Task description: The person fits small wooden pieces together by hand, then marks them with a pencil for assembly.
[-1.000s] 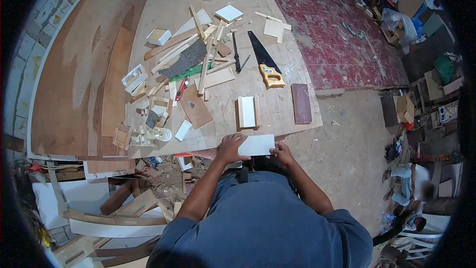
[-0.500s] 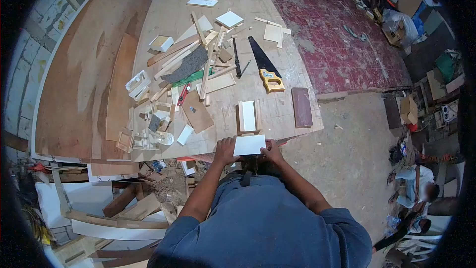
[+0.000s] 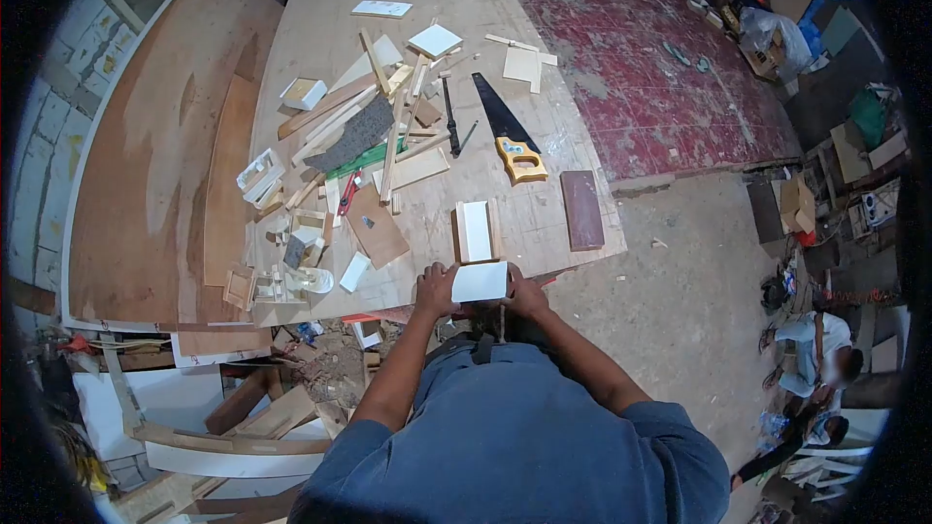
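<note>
A small white rectangular panel [image 3: 481, 283] is gripped at both short ends, close over the table's front edge. My left hand [image 3: 438, 289] closes on its left end. Around the right end are the fingers of my right hand [image 3: 526, 292]. Just beyond the panel, a small wooden box-like piece with a white inner face [image 3: 475, 230] lies on the table [image 3: 544, 223]. A handsaw with a yellow handle [image 3: 522, 161] and a dark reddish block [image 3: 582, 211] lie farther to the right.
Wood strips and offcuts are piled left of centre, with a grey abrasive-looking sheet [image 3: 355, 132] on top. A red cutter [image 3: 349, 192] lies by a brown board [image 3: 377, 228]. Small wooden frames and a clear cup [image 3: 316, 279] stand front left. People sit at far right.
The white panel now looks slightly bowed, and my right hand has shifted to wrap its right end. The whole view has moved slightly, shifting the table leftward.
</note>
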The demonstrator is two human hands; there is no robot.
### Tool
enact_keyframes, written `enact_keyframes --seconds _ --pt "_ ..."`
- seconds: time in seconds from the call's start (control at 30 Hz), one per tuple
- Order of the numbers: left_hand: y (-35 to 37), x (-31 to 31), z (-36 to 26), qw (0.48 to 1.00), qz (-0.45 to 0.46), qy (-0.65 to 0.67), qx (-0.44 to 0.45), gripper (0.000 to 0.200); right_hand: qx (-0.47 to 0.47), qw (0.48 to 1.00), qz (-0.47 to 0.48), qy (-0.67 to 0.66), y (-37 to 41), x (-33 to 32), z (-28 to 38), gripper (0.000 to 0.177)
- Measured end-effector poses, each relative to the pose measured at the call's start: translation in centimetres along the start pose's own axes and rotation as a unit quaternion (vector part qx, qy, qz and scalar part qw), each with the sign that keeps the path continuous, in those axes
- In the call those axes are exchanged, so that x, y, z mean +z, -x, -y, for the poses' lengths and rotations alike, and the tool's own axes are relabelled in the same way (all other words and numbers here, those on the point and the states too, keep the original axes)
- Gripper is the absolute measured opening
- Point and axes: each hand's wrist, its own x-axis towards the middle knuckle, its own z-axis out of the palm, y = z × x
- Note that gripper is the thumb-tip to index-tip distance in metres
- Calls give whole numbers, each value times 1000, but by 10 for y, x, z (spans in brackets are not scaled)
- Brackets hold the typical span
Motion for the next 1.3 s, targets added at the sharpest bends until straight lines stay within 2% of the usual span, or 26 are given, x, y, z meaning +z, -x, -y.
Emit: enact_keyframes --seconds 0.1,0.33,0.4,0.5,0.63,0.93,1.0,1.23,1.3 --pt "-5 7 4 1000 -25 -12 10 94 -5 1000 7 -22 -2 -1 -2 97" --pt "-12 12 8 1000 -9 -9 13 98 -2 999 46 -7 -9 -7 -2 100" --pt "-13 10 9 1000 16 9 -2 101 -33 999 32 -8 -10 -6 -2 99" --pt "-10 7 11 1000 -1 28 5 102 -41 998 38 -25 -11 -8 0 99" --pt "-12 8 11 1000 9 27 4 102 -26 996 63 -52 -11 -12 5 99" --pt "-14 6 13 998 18 56 5 101 -42 997 47 -50 -16 -4 -5 100" --pt "-16 4 13 998 29 57 5 92 -43 996 53 -58 -17 -3 -8 101" --pt "-17 8 16 998 24 55 13 90 -33 995 63 -72 -16 -6 -4 101" --pt "-20 11 19 998 39 48 12 103 -28 996 66 -59 -16 -8 -3 101"
